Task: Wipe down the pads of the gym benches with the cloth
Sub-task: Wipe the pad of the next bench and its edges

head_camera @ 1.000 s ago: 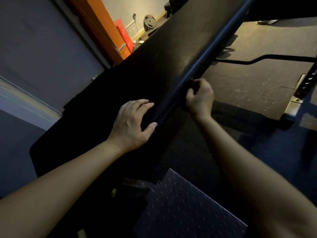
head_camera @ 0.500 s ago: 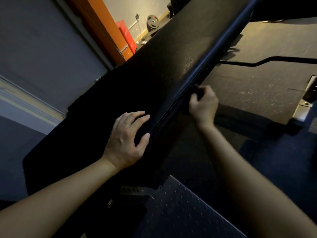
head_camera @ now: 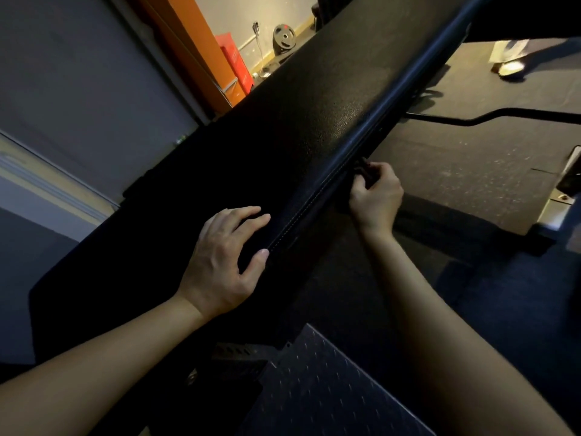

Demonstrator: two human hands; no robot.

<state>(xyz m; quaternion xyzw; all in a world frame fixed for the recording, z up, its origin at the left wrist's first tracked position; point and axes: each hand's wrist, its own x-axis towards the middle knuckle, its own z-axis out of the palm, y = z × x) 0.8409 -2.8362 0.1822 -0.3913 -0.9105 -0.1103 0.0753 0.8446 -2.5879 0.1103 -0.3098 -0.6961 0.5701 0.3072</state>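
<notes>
The bench pad (head_camera: 283, 136) runs diagonally from 7 o'clock to 1 o'clock. The left hand (head_camera: 220, 256) lies flat on its top, fingers spread, bracing. At its 2 o'clock, the right hand (head_camera: 375, 196) curls tightly around a dark wad (head_camera: 364, 171), probably the cloth, against the pad's side edge. Step in hand: wiping that edge. The next stroke likely calls for steady pressure along the seam (head_camera: 298, 215) toward 1 o'clock.

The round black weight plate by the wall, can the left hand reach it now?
Probably not: the round black weight plate sits far beyond the long black bench pad that the left hand rests on.
</notes>
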